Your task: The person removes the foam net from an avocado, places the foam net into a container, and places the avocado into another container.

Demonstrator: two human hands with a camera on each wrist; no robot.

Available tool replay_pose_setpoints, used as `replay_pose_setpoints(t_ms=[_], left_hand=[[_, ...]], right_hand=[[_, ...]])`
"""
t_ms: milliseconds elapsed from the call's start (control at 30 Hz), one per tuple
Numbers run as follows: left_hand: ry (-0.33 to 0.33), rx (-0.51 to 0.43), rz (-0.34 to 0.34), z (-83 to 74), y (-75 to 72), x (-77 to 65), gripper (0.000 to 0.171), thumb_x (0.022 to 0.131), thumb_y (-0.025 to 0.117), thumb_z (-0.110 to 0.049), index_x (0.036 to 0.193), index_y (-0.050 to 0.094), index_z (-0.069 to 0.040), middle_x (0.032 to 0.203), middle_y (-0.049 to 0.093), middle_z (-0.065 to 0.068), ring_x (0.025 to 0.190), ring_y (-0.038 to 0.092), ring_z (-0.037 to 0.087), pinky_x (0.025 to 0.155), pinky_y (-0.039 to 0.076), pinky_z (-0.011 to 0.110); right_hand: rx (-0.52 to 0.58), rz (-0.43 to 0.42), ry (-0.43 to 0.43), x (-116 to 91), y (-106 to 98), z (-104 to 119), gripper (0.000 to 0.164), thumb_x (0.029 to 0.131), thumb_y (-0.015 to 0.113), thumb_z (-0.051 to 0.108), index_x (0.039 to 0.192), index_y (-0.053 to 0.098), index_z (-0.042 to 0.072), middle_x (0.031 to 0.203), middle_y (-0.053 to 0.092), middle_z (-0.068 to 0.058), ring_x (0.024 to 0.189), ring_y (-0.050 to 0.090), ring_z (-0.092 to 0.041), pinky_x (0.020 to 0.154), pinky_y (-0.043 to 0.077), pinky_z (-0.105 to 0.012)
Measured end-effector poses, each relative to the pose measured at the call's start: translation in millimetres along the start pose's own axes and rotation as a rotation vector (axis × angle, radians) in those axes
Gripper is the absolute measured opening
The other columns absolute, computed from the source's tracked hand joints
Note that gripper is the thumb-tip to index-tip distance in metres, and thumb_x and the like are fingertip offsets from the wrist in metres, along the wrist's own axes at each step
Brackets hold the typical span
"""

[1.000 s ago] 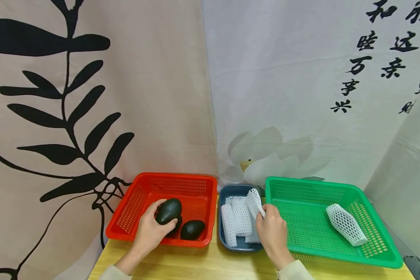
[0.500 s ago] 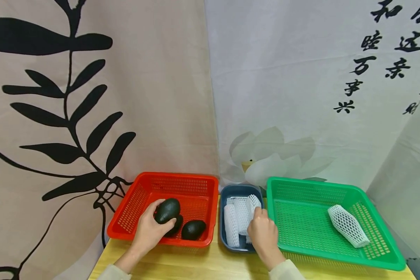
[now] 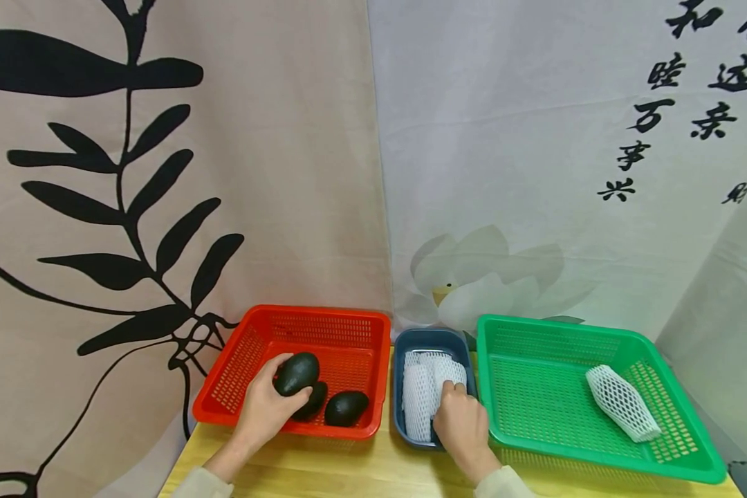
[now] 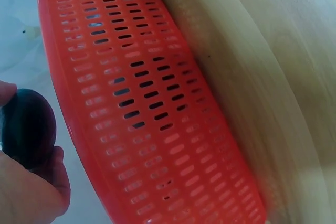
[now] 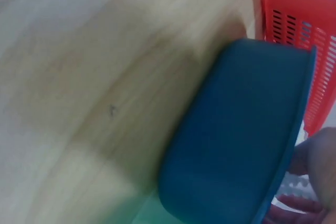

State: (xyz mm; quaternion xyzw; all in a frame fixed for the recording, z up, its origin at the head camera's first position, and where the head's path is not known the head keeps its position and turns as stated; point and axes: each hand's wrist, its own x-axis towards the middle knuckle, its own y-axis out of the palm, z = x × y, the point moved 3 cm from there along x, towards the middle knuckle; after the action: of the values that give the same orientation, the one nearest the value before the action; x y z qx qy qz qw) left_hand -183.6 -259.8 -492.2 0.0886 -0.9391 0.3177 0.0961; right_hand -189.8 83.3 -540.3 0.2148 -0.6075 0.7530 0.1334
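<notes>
My left hand [image 3: 268, 404] grips a dark avocado [image 3: 299, 373] with thumb and fingers, over the front left of the red basket [image 3: 324, 315]. The left wrist view also shows this avocado [image 4: 29, 127] in the hand. Two more avocados lie below, one [image 3: 346, 408] to the right and another [image 3: 314, 401] partly covered by the held one. My right hand [image 3: 463, 422] reaches into the small dark blue bin [image 3: 432, 337], pinching a white foam net sleeve [image 3: 453, 373]; its fingertips are hidden in the head view. Other sleeves [image 3: 417, 408] lie beside it.
On the right stands a green basket [image 3: 548, 325] holding one bulging white foam net sleeve [image 3: 622, 404]. The blue bin sits between the two baskets on a wooden table [image 3: 324, 470]. A printed cloth [image 3: 299, 173] hangs behind.
My right hand has moved left and lower into the blue bin. The net sleeve it held raised now lies down among the others. My left hand keeps its hold on the avocado.
</notes>
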Motion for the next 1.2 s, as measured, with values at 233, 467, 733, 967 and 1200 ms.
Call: replay_pose_setpoints(t_ms=[233, 467, 733, 967, 1200], left_hand=[[0.003, 0.009, 0.022, 11.7, -0.2, 10.5, 0.066, 0.069, 0.085, -0.029, 0.125, 0.051, -0.021, 0.11, 0.058, -0.002, 0.084, 0.059, 0.016, 0.068, 0.051, 0.031], [0.0, 0.069, 0.047, 27.6, -2.1, 24.3, 0.068, 0.07, 0.084, -0.025, 0.127, 0.05, -0.013, 0.112, 0.059, 0.005, 0.087, 0.059, 0.019, 0.071, 0.05, 0.033], [-0.065, 0.16, 0.096, 49.2, -6.3, 36.1, 0.071, 0.074, 0.079, -0.022, 0.133, 0.044, -0.004, 0.126, 0.053, 0.015, 0.103, 0.055, 0.029, 0.086, 0.047, 0.046], [-0.072, 0.222, 0.134, 60.6, -11.4, 40.2, 0.074, 0.075, 0.076, -0.02, 0.14, 0.041, -0.006, 0.132, 0.047, 0.019, 0.112, 0.05, 0.034, 0.092, 0.042, 0.052], [-0.091, 0.284, 0.176, 65.0, -12.1, 43.1, 0.065, 0.073, 0.076, -0.021, 0.129, 0.049, -0.001, 0.113, 0.055, 0.018, 0.095, 0.055, 0.03, 0.082, 0.047, 0.047]], right_hand=[[0.009, 0.025, -0.016, -5.5, -0.8, 3.3, 0.022, 0.069, 0.069, 0.021, 0.067, 0.054, 0.005, 0.06, 0.048, -0.008, 0.045, 0.05, -0.03, 0.037, 0.036, -0.042], [-0.008, 0.078, -0.004, -8.6, -1.9, 4.9, 0.041, 0.076, 0.068, 0.045, 0.07, 0.059, 0.006, 0.063, 0.051, -0.008, 0.049, 0.052, -0.027, 0.038, 0.035, -0.039], [0.028, -0.091, -0.073, -8.2, -13.2, 6.9, 0.03, 0.079, 0.064, 0.032, 0.063, 0.055, 0.008, 0.059, 0.051, -0.006, 0.047, 0.049, -0.027, 0.038, 0.034, -0.039], [0.067, -0.192, -0.127, -4.9, -27.1, 0.6, 0.018, 0.074, 0.065, 0.022, 0.067, 0.057, 0.008, 0.062, 0.054, -0.005, 0.05, 0.051, -0.025, 0.039, 0.037, -0.037], [0.126, -0.235, -0.127, 2.2, -45.5, -21.4, 0.015, 0.074, 0.066, 0.021, 0.08, 0.066, 0.008, 0.076, 0.065, -0.006, 0.06, 0.061, -0.026, 0.044, 0.044, -0.038]])
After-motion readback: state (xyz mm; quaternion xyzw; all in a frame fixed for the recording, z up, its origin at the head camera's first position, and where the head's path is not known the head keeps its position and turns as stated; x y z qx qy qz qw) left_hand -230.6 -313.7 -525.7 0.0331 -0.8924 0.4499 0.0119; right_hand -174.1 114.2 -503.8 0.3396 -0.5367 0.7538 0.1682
